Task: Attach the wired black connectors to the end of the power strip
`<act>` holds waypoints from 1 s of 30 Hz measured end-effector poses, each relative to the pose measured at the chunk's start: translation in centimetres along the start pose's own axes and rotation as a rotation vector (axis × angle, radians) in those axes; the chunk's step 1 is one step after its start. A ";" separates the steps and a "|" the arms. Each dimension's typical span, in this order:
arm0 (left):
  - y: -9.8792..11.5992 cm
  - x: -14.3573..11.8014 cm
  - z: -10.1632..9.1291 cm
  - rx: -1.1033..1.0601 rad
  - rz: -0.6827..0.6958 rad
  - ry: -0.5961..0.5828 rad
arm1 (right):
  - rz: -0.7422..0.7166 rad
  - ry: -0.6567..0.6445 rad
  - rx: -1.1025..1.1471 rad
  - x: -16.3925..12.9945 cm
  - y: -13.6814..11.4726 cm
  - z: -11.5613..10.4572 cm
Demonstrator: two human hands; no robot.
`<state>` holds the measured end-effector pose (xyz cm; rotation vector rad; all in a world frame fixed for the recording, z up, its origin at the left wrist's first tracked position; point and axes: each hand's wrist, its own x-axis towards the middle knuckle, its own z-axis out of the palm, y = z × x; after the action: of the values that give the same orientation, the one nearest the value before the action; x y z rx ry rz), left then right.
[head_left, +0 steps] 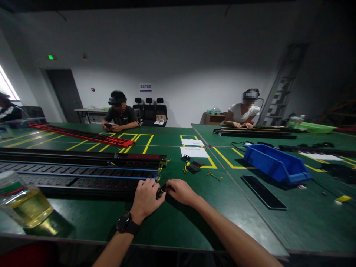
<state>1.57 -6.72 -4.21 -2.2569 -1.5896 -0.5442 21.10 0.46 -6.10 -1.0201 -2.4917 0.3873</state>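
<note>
Your left hand (146, 196) and right hand (180, 192) are meeting at the near right end of the long black power strip (83, 181) lying along the green desk (167, 222). Both hands are curling closed around a small dark end piece (161, 191) between them, right at the strip's end; the fingertips are hiding how it is seated. A black watch (125, 223) is sitting on your left wrist. A bottle of yellow liquid (22, 202) is standing near the desk's left edge. A blue bin (276, 163) is lying well apart to the right, with a dark flat plate (263, 191) just before it. Two other people are sitting across the desk.
</note>
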 end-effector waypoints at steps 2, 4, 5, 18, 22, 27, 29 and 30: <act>0.0 0.0 0.0 -0.005 -0.002 -0.004 | -0.003 0.001 0.002 0.0 0.0 0.0; 0.0 0.0 -0.1 -0.011 -0.002 -0.004 | -0.005 0.009 0.000 0.0 0.0 0.0; 0.0 0.0 -0.1 -0.015 -0.003 -0.003 | -0.004 0.012 -0.003 0.0 0.0 0.1; 0.1 0.0 0.1 -0.004 -0.017 -0.008 | -0.007 0.015 -0.009 0.1 0.3 0.4; 0.1 -0.1 -0.1 -0.008 -0.015 -0.019 | -0.019 0.022 -0.004 0.1 0.5 0.5; 0.0 0.0 0.0 -0.017 -0.005 -0.035 | -0.008 0.012 -0.003 0.1 0.5 0.5; -0.1 0.0 0.1 -0.010 -0.011 -0.034 | 0.006 0.008 -0.005 0.0 0.4 0.4; -0.1 0.0 0.2 -0.005 -0.014 -0.032 | 0.010 0.007 -0.006 0.0 0.3 0.4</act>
<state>1.49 -6.59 -4.38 -2.2712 -1.6222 -0.5189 21.07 0.69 -6.60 -1.0354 -2.4839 0.3791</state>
